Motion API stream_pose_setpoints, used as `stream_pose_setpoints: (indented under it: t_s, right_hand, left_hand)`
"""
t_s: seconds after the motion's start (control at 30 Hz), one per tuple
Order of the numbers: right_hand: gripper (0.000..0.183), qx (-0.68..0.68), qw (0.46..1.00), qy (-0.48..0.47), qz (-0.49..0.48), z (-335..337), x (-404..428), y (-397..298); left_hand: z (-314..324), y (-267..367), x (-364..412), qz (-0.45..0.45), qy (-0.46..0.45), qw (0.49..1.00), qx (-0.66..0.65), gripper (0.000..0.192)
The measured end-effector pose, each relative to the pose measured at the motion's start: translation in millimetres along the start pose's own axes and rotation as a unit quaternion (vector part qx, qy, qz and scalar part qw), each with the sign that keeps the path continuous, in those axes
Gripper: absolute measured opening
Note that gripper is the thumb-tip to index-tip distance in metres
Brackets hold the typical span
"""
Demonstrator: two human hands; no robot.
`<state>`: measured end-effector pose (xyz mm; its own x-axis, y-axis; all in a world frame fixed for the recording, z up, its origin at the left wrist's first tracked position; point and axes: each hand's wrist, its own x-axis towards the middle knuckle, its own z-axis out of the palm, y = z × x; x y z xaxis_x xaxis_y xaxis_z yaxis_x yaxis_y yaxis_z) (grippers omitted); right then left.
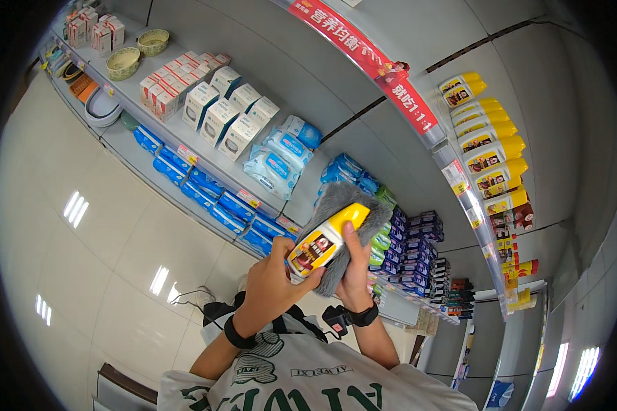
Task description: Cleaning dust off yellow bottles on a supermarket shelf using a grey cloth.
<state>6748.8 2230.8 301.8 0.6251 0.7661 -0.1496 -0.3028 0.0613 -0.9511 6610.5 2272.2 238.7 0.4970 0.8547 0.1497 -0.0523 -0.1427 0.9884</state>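
Observation:
A plastic squeeze bottle (321,244) with a yellow cap and a printed label lies tilted between my hands, cap towards the upper right. My left hand (275,280) grips its base end, thumb and fingers on either side. Behind the bottle is a thick grey plush cloth (337,198). My right hand (357,272) holds the cloth against the bottle, its thumb on the bottle near the cap. The fingers of my right hand are mostly hidden by the cloth.
Wipes packs (277,167), white boxes (218,120) and two patterned bowls (123,62) stand on the shelf ahead. Blue packs (200,187) lie below. Similar yellow-capped bottles (486,154) line the upper right shelf, behind its price-tag edge (465,190). Dark boxes (416,251) are stacked at right.

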Motion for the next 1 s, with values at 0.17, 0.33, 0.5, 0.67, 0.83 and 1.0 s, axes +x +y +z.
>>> stream_pose_setpoints:
  t_s: [0.17,0.33,0.5,0.67,0.83,1.0]
  right_hand:
    - [0.044,-0.029,0.999,-0.008,0.010,-10,0,10]
    - [0.044,-0.100,0.981,0.079,-0.146,-28,-5,-28]
    - [0.066,-0.529,0.773,-0.173,-0.305,-31,-12,-80]
    - [0.061,-0.674,0.580,-0.291,-0.352,-8,-13,-88]
    - [0.058,-0.626,0.612,-0.316,-0.365,8,-28,-95]
    - [0.058,-0.589,0.656,-0.314,-0.351,2,-34,-90]
  left_hand:
    - [-8,-16,17,-0.071,-0.197,0.963,-0.169,0.037]
    - [-7,3,18,-0.113,-0.283,0.943,-0.136,0.032]
    - [-1,19,24,-0.168,-0.307,0.868,-0.351,0.030]
    - [-8,26,28,-0.062,-0.388,0.878,-0.273,0.047]
    - [-9,2,-17,-0.273,-0.299,0.776,-0.483,0.066]
    - [7,-8,-23,-0.138,-0.192,0.927,-0.290,0.070]
